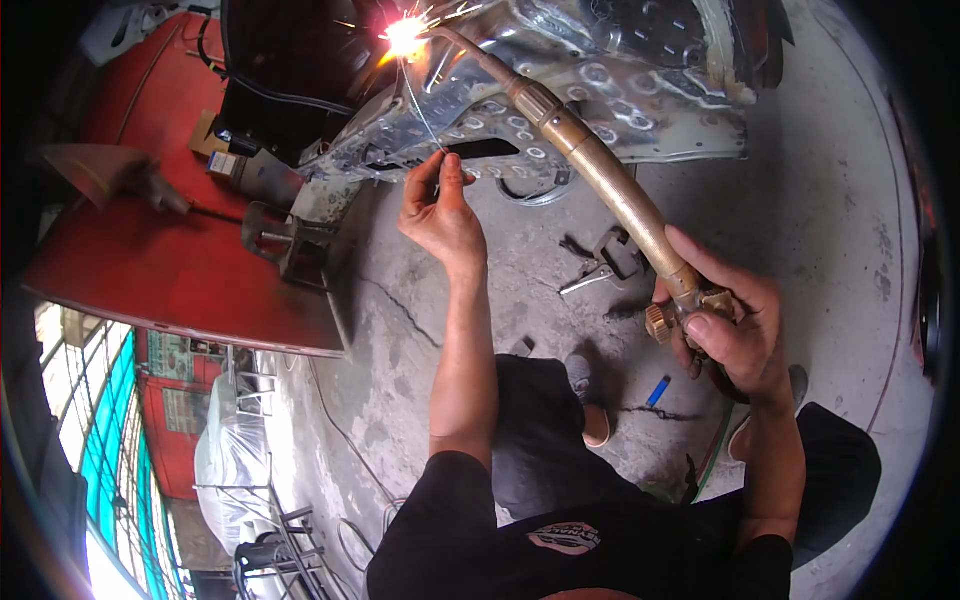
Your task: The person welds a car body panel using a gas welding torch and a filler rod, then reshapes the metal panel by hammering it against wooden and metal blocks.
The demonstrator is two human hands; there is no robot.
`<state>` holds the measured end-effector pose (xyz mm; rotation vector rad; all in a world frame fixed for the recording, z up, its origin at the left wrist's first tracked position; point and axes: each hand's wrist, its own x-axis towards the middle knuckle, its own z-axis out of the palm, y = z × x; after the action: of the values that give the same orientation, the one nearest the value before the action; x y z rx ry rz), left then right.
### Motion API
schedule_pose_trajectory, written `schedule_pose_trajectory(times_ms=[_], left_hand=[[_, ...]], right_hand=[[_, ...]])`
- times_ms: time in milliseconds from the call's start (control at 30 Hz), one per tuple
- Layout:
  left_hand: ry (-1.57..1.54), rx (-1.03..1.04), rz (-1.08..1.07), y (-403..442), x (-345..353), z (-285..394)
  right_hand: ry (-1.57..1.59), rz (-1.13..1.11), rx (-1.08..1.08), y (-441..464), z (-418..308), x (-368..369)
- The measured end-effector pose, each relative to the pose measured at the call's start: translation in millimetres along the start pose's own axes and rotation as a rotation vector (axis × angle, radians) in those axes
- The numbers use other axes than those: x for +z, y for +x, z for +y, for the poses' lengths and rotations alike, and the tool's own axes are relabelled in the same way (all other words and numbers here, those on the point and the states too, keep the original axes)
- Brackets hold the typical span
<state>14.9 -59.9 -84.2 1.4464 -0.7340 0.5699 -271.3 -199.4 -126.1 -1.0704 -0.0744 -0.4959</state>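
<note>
My right hand is wrapped round the valve end of a brass welding torch. The torch's bent tip reaches up to a bright flame that throws sparks against a bare metal car body panel. Between thumb and fingers, my left hand pinches a thin filler rod, whose far end runs into the glare. The glare hides the exact spot where rod, flame and metal meet. Oval and round holes dot the panel below the flame.
Locking pliers, a blue lighter-like object and coiled wire lie on the concrete floor. At left, a red panel carries a clamp and small boxes. A green hose runs near my feet.
</note>
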Motion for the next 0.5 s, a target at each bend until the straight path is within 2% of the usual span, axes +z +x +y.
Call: schedule_pose_trajectory(times_ms=[500], left_hand=[[0.004,-0.003,-0.003,0.1,-0.4,0.4]], right_hand=[[0.002,-0.013,-0.033,0.9,2.5,-1.0]])
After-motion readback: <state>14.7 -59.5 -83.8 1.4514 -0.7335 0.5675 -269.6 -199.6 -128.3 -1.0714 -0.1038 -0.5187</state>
